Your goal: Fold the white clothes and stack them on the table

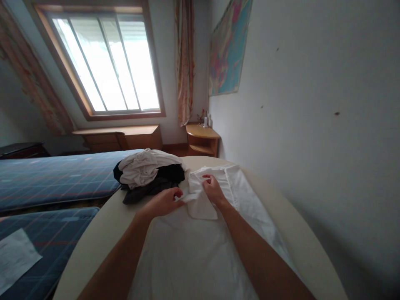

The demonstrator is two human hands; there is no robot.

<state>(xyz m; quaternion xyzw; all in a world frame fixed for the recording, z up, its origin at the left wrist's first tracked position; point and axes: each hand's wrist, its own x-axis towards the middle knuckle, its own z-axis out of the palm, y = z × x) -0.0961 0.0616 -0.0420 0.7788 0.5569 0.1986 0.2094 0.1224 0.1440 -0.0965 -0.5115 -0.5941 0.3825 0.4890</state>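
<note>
A white shirt (200, 254) lies spread over the round cream table, its far part folded and creased. My left hand (167, 201) is at the left edge of a folded flap (202, 207) that looks like a sleeve or cuff, its thumb and curled fingers on the cloth there. Just right of it, my right hand (214, 189) rests over the far part of the shirt, fingers bent and pinched at the fabric. The exact hold of the fingertips is small and partly hidden.
A heap of white, black and grey clothes (146, 166) sits at the table's (96, 237) far left. Mattresses with blue plaid covers (62, 175) stand to the left, one with a paper (17, 258) on it. A white wall (312, 146) runs close on the right; a corner shelf (203, 132) stands behind.
</note>
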